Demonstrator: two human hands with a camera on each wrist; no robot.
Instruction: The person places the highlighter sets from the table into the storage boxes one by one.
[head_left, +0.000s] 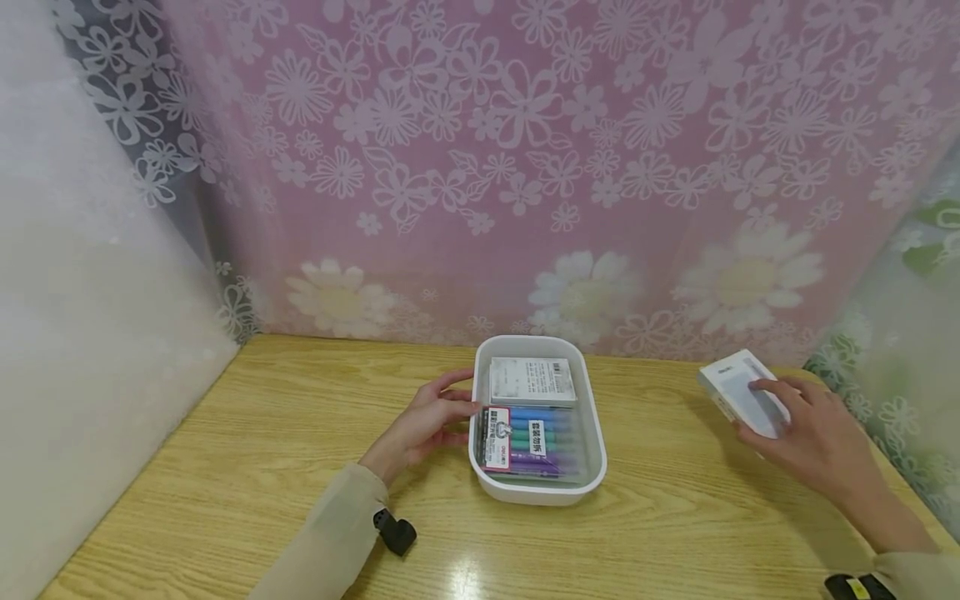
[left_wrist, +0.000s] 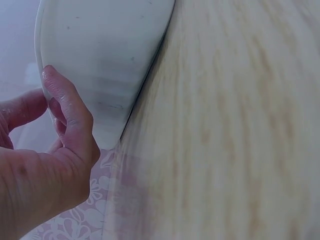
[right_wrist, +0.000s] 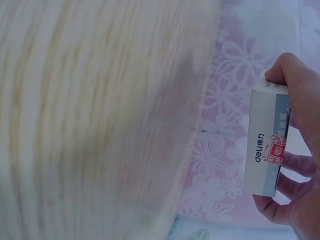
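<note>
Right of centre, on the wooden table, stands a white plastic bin (head_left: 596, 450) with rounded corners. My left hand (head_left: 431, 421) holds its left rim, and the left wrist view shows the fingers (left_wrist: 70, 100) against the bin's outer wall (left_wrist: 105, 60). Inside the bin, a white printed box (head_left: 532, 379) lies at the far end. A clear pack of coloured pens (head_left: 543, 442) lies nearer. Off to the right, my right hand (head_left: 813, 437) grips a white and grey deli highlighter box (head_left: 738, 383), tilted above the table. The right wrist view shows the box's printed end (right_wrist: 265, 142) between thumb and fingers.
The wood-grain table (head_left: 285, 483) runs back to a pink floral curtain (head_left: 465, 167). A pale sheet (head_left: 90, 292) hangs on the left, and a green-and-white floral sheet (head_left: 892, 367) on the right. Each wrist wears a black strap.
</note>
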